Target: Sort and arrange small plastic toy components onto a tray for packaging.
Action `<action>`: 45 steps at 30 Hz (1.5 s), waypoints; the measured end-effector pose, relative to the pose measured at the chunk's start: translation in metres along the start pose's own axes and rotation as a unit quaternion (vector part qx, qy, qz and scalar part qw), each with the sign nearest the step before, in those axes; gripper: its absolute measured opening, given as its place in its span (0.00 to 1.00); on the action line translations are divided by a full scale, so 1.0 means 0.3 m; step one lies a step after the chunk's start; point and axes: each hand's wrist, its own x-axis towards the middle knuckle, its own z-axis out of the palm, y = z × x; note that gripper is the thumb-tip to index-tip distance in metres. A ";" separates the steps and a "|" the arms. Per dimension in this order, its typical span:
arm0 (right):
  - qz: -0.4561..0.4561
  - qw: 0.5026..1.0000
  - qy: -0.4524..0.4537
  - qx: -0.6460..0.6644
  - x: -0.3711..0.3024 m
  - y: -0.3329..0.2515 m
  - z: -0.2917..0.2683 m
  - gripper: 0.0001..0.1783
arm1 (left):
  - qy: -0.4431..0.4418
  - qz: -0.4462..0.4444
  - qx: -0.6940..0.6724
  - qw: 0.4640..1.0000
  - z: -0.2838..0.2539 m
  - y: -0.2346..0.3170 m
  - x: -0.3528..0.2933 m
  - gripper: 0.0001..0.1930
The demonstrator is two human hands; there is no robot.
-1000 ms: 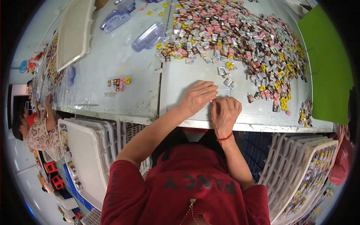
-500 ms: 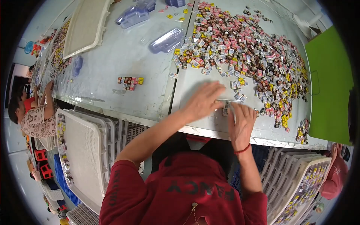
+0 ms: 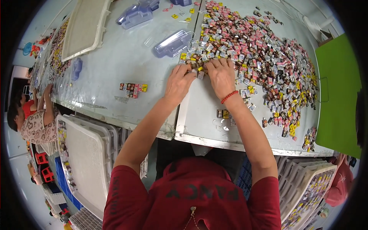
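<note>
Both my hands are at the near left edge of a large pile of small printed box-shaped pieces (image 3: 260, 57), coloured pink, brown, white and yellow. My left hand (image 3: 179, 84) is closed, its bent fingertips against pieces at the pile's edge. Just right of it, my right hand (image 3: 221, 78), above a red beaded bracelet (image 3: 229, 97), has its fingers curled down onto the pieces. A few loose pieces (image 3: 200, 69) show between the hands; what the fingertips hold is hidden. Beside my right forearm lies a short row of pieces (image 3: 225, 114). Another neat block of pieces (image 3: 133, 88) lies to the left.
Clear bluish plastic trays (image 3: 172, 43) lie at the far middle. A white tray (image 3: 84, 30) rests at the far left, and a green panel (image 3: 337, 92) stands on the right. Stacked crates (image 3: 82, 153) are below the table edge. Another person (image 3: 38, 122) works at left.
Both hands have moved forward from near the table's front edge to the pile's edge. The short row of pieces they partly covered is now exposed beside my right forearm.
</note>
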 end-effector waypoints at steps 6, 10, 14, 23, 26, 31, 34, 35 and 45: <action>0.021 1.000 -0.014 -0.004 -0.002 0.005 0.020 0.05 | -0.029 -0.078 -0.042 0.996 -0.022 0.011 0.020 0.14; 0.053 0.999 -0.008 0.001 -0.009 0.010 0.019 0.04 | -0.011 -0.026 0.000 1.000 -0.025 -0.034 0.025 0.15; 0.045 0.999 -0.011 -0.002 -0.009 0.006 -0.008 0.04 | 0.034 -0.042 0.009 0.998 -0.008 -0.040 0.022 0.12; 0.174 0.980 0.002 0.094 -0.362 0.068 -0.371 0.09 | 0.043 -0.011 0.009 0.999 -0.052 0.008 -0.022 0.10; 0.206 0.975 -0.039 0.075 -0.561 0.058 -0.450 0.10 | 0.074 -0.036 0.002 0.997 -0.059 0.007 -0.037 0.11; 0.249 0.963 -0.100 0.018 -0.717 -0.002 -0.419 0.14 | 0.070 -0.029 0.048 0.996 -0.023 -0.022 0.027 0.12; 0.235 0.968 -0.082 0.034 -0.722 -0.008 -0.407 0.17 | 0.036 -0.009 0.041 0.998 0.003 -0.049 0.034 0.12; 0.231 0.969 -0.074 0.048 -0.726 -0.001 -0.404 0.17 | 0.028 0.018 0.043 0.999 0.018 -0.058 0.035 0.12; 0.154 0.984 0.013 0.085 -0.734 0.052 -0.371 0.14 | 0.008 0.016 -0.032 0.999 -0.009 0.216 -0.022 0.09</action>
